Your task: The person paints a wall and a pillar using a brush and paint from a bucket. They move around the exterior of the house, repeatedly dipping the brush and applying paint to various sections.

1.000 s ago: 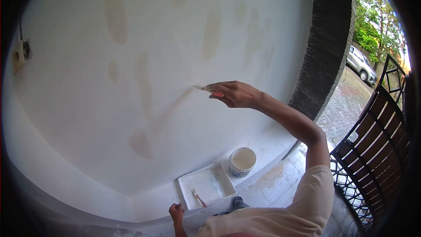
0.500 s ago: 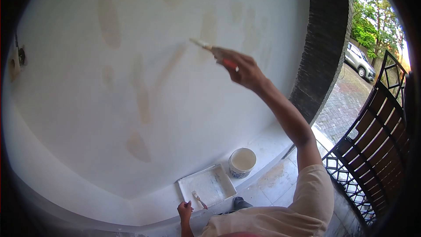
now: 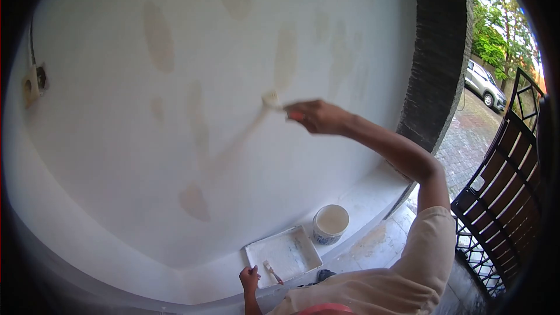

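Observation:
My right hand is closed round a paintbrush, with a red part showing beneath the fingers. The paintbrush has pale bristles, which are at the white wall just below a beige patch; whether they touch it is hard to tell. My left hand is low down, fingers curled, beside the near left corner of a white paint tray. What it holds, if anything, does not show. A second paintbrush lies in the tray, its handle over the near rim.
A white bucket of pale paint stands right of the tray on a ledge. Several beige patches mark the wall, and a socket sits at far left. Rightward are a dark stone pillar, a slatted gate and a parked car.
My right hand has come down along the wall with the paintbrush, and its bristles now point more upward. The view has shifted slightly. My left hand stays closed near the tray.

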### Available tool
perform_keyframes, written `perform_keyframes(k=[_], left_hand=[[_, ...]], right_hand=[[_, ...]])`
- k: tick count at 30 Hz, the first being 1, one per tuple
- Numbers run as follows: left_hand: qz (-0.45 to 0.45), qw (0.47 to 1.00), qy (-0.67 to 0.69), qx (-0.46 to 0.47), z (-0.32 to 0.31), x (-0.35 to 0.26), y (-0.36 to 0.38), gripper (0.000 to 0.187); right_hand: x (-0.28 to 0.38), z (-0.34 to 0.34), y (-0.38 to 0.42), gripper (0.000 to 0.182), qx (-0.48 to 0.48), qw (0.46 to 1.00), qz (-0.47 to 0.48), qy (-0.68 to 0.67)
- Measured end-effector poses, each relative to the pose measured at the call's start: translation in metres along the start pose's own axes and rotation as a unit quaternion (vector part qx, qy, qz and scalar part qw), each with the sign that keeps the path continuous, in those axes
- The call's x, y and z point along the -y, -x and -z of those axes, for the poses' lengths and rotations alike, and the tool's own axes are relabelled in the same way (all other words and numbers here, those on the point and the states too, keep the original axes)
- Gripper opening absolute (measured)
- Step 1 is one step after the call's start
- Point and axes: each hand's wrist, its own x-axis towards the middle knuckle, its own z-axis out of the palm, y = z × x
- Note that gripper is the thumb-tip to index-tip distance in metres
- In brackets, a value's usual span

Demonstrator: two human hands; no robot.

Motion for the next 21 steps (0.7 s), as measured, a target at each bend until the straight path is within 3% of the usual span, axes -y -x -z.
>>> perform_keyframes(k=[2,3,6,7,10,12,13,14,15,18,20,21], left_hand=[[-0.001,1.000,0.009,-0.009,-0.002,0.009,-0.003,0.027],[0.002,1.000,0.010,-0.014,-0.003,0.008,-0.009,0.027],[0.017,1.000,0.006,-0.019,-0.005,0.020,-0.001,0.028],[0.018,1.000,0.006,-0.021,-0.005,0.021,0.003,0.028],[0.021,1.000,0.002,-0.022,-0.002,0.020,0.021,0.027],[0.022,0.999,0.015,-0.032,-0.007,0.030,0.024,0.027],[0.021,0.998,0.039,-0.047,-0.008,0.031,0.031,0.028],[0.020,0.998,0.027,-0.061,-0.006,0.040,0.037,0.028],[0.016,0.997,0.018,-0.075,-0.007,0.046,0.042,0.029],[0.032,0.994,0.023,-0.106,-0.007,0.067,0.062,0.029],[0.032,0.994,0.006,-0.101,-0.008,0.095,0.076,0.025],[0.025,0.996,-0.011,-0.088,-0.012,0.129,0.081,0.040]], right_hand=[[0.019,0.002,0.005,0.020,0.083,0.995,-0.003,-0.057],[0.019,0.003,0.002,0.020,0.022,0.999,0.031,-0.023],[-0.002,0.029,-0.020,0.024,-0.178,0.984,-0.003,0.015],[-0.008,0.031,-0.023,0.026,-0.171,0.984,-0.052,0.012],[-0.011,-0.016,0.015,0.023,-0.072,0.991,0.081,0.083],[0.018,-0.051,0.073,0.021,0.079,0.994,-0.029,-0.063],[0.033,-0.086,0.112,0.020,0.073,0.990,-0.014,-0.117],[0.068,-0.101,0.141,0.021,0.084,0.975,-0.083,-0.187],[0.098,-0.120,0.173,0.020,0.082,0.937,-0.215,-0.262],[0.163,-0.173,0.267,0.016,0.031,0.883,-0.422,-0.203],[0.202,-0.193,0.309,0.023,-0.038,0.786,-0.591,-0.177],[0.222,-0.192,0.318,0.026,-0.092,0.739,-0.653,-0.142]])
